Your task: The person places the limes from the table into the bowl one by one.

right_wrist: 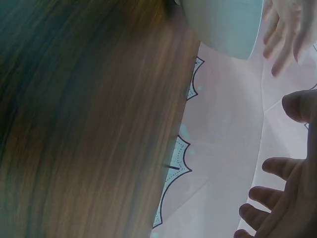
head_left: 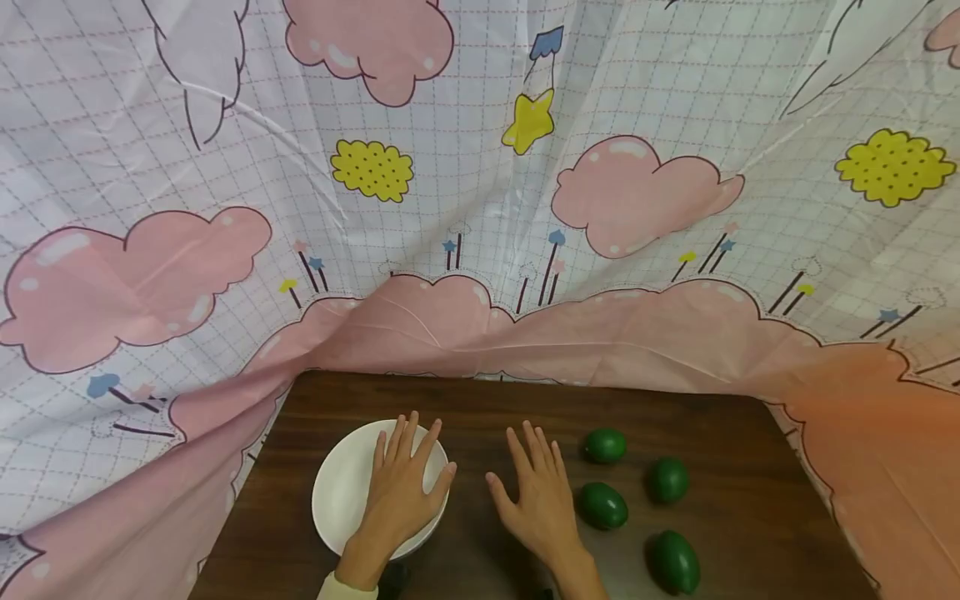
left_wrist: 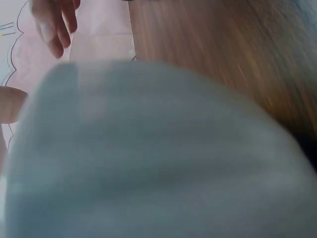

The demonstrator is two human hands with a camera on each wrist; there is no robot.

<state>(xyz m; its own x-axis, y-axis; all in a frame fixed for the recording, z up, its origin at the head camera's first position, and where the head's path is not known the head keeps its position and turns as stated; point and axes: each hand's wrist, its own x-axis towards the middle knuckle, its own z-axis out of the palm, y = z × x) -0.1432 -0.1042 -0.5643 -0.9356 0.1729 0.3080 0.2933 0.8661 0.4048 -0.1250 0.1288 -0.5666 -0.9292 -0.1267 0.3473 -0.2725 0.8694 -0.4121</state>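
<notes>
My left hand (head_left: 401,492) is held over a white bowl (head_left: 337,492), fingers straight and spread, nothing in its grasp. In the left wrist view the bowl's outer wall (left_wrist: 158,153) fills most of the picture, close and blurred. To the right of the bowl, my right hand (head_left: 536,500) hovers over the dark table with fingers extended and the palm down, holding nothing. Nearest to it is a smooth dark green oval fruit (head_left: 603,506), just right of the wrist. Both hands stay apart from the green fruits.
More dark green fruits lie on the right: one farther back (head_left: 604,446), one to its right (head_left: 667,480), one near the front (head_left: 674,562). The brown wooden table (head_left: 480,400) ends at a cloud-patterned cloth (head_left: 480,342) hanging behind and along both sides.
</notes>
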